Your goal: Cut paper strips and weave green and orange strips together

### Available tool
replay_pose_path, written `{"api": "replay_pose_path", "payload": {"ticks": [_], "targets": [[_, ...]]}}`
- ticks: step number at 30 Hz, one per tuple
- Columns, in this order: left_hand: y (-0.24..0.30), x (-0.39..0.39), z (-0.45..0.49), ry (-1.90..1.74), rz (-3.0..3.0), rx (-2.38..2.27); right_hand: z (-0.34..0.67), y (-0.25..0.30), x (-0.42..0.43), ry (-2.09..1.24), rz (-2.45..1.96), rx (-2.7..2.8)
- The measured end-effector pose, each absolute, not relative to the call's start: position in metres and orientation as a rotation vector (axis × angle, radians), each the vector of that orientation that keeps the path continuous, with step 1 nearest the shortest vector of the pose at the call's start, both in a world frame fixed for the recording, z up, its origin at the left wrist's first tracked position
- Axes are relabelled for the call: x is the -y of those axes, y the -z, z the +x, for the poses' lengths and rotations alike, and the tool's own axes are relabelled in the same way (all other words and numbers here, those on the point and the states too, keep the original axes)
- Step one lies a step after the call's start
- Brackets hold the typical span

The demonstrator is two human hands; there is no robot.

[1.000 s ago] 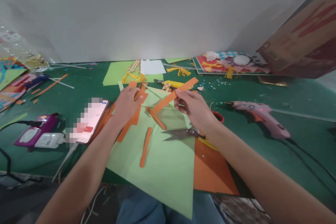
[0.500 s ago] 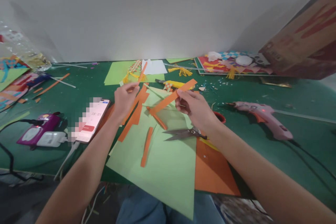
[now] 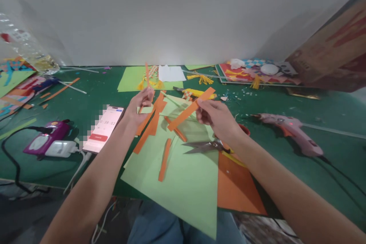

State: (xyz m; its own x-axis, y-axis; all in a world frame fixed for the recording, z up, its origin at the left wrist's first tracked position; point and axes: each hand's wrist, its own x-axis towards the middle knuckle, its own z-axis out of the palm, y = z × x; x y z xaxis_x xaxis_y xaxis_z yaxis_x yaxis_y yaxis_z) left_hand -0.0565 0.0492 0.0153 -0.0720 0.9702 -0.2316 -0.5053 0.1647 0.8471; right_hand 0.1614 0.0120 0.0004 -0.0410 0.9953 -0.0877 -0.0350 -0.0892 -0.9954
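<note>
My left hand [image 3: 140,106] is closed on a narrow orange paper strip [image 3: 147,75] that points upward, and a small pale green paper piece [image 3: 145,109] shows at its palm. Between thumb and fingers, my right hand [image 3: 215,116] pinches a wider orange paper strip [image 3: 184,113], slanting down to the left. Beneath both hands lies a light green paper sheet [image 3: 183,183] with a short orange strip [image 3: 165,160] on it. Scissors [image 3: 203,146] rest partly open on the sheet below my right hand. More orange strips [image 3: 147,135] lie by the sheet's left edge.
A pink glue gun [image 3: 291,127] with a lit red light and a cord lies at right. At left are a phone [image 3: 104,129] and a purple power adapter [image 3: 47,139] with cables. A yellow cutter [image 3: 197,92] and yellow tassel [image 3: 201,79] lie farther back. An orange sheet [image 3: 237,187] sits at front right.
My left hand has turned, bringing its strip from slanted to nearly upright and showing the pale green piece. My right hand keeps its strip at about the same slant. The view has shifted slightly.
</note>
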Motion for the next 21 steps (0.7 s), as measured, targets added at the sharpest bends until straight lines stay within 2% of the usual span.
{"api": "replay_pose_path", "payload": {"ticks": [3, 7, 17, 21], "targets": [[-0.022, -0.046, -0.055, -1.314, 0.588, -0.966, 0.153, -0.006, -0.011, -1.271, -1.294, 1.400], [-0.026, -0.044, -0.055, -1.290, 0.584, -0.933, 0.136, -0.021, -0.020, -1.438, -1.291, 1.601], [-0.028, -0.040, -0.066, -1.465, 0.770, -0.892, 0.092, -0.039, -0.065, -1.780, -1.076, 1.522], [-0.022, -0.038, -0.072, -1.501, 0.935, -0.943, 0.080, -0.030, -0.074, -1.834, -1.183, 1.538]]}}
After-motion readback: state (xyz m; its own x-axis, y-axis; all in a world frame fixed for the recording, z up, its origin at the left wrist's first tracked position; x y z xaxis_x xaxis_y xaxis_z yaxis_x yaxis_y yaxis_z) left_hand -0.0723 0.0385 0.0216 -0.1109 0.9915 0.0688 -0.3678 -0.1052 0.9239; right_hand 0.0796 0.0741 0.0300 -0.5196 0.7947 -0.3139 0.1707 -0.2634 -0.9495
